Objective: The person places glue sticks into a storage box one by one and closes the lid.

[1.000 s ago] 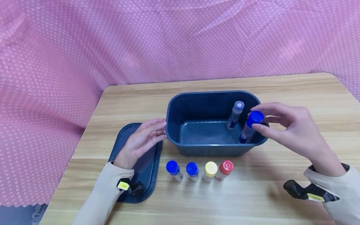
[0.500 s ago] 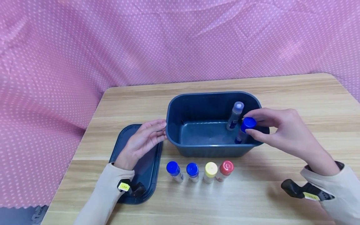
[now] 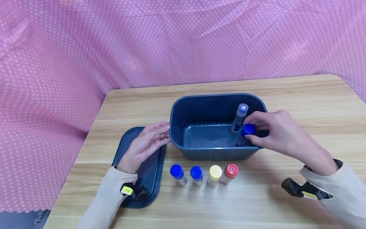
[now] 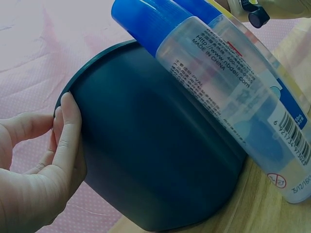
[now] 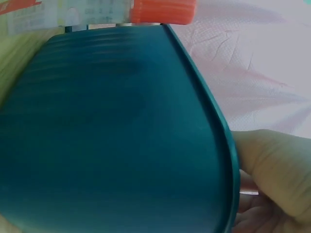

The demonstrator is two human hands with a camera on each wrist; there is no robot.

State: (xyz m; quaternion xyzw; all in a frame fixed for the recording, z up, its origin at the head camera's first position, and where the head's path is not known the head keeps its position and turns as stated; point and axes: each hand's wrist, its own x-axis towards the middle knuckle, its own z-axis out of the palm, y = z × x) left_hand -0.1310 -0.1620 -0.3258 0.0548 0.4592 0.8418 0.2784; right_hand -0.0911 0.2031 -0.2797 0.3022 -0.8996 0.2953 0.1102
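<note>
My right hand (image 3: 275,132) reaches over the right rim of a dark blue plastic bin (image 3: 214,154). Between thumb and fingers it holds a blue-capped glue bottle (image 3: 248,129), upright inside the bin with its lower part in shadow. Another clear glue bottle (image 3: 239,118), with a pale translucent top, stands farther back in the same end. At the opposite end, my left hand (image 3: 147,141) touches the bin's outer wall with nearly straight fingers. In the left wrist view its fingertips (image 4: 69,104) lie right at the rim.
In front of the bin several glue bottles stand in a row: two blue-capped bottles (image 3: 178,173) at left, then a yellow-capped bottle (image 3: 215,174) and a red-capped bottle (image 3: 230,172). A dark blue lid (image 3: 152,179) lies under my left forearm. Pink dotted cloth (image 3: 183,41) hangs behind the table.
My right hand has moved left and down into the bin with the blue-capped glue bottle, closer to the other bottle there. The left hand keeps its place.
</note>
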